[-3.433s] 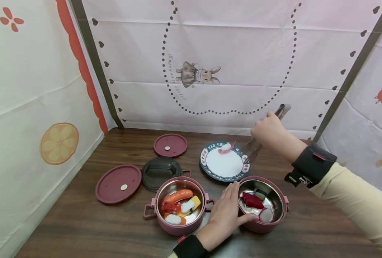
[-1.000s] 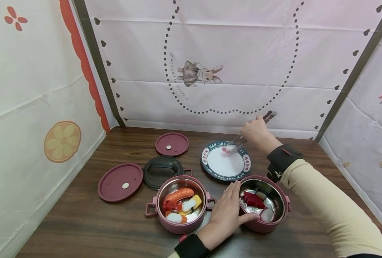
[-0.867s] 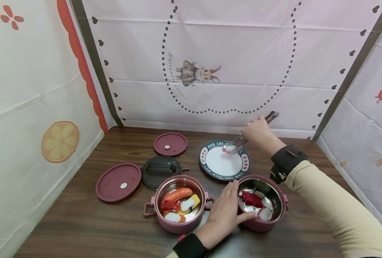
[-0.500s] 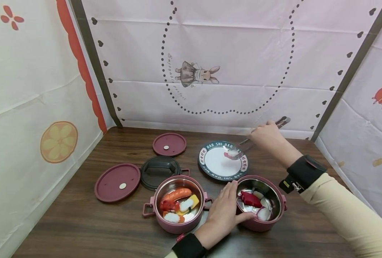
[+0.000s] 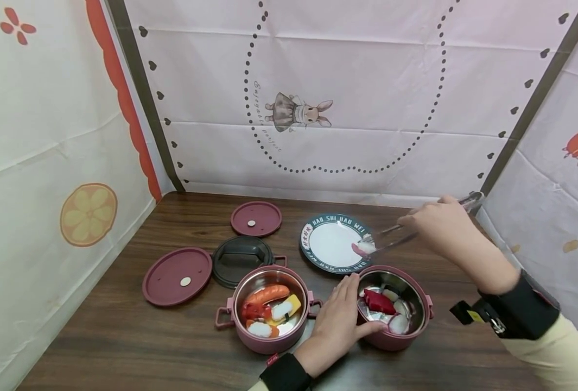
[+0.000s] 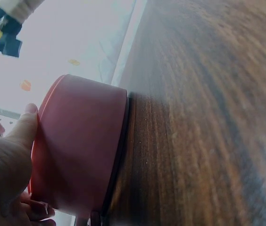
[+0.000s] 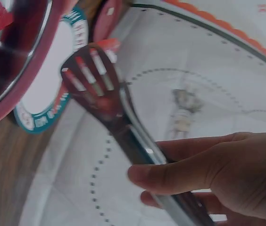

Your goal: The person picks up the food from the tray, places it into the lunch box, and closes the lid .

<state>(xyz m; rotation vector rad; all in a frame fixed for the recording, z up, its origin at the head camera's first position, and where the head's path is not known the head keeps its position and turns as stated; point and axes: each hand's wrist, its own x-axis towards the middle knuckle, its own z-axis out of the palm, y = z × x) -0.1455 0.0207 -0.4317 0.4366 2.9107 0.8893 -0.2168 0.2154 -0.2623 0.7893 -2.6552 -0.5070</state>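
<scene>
In the head view my right hand [image 5: 437,222] grips a pair of metal tongs [image 7: 133,136] by the handles. The tongs' slotted ends hold a pink-and-white toy sushi piece [image 5: 365,248] above the right edge of the plate [image 5: 334,247]. My left hand [image 5: 335,326] holds the near left side of the right-hand pot [image 5: 391,341], its thumb against the rim. Inside this pot lie a dark red piece [image 5: 379,302], a round white slice with a pink edge [image 5: 398,324] and other small pieces. The left wrist view shows the pot's outer wall [image 6: 78,146] standing on the table.
A second pink pot [image 5: 272,345] with toy sausage, sushi and a red piece stands left of my left hand. Behind it lie a black lid [image 5: 242,258] and two maroon lids [image 5: 176,279]. White printed cloth [image 5: 347,81] walls the wooden table [image 5: 137,347].
My right hand has gone down to the plate, and the tongs have taken the sushi piece. It has since moved right and toward me. My left hand has stayed on the pot.
</scene>
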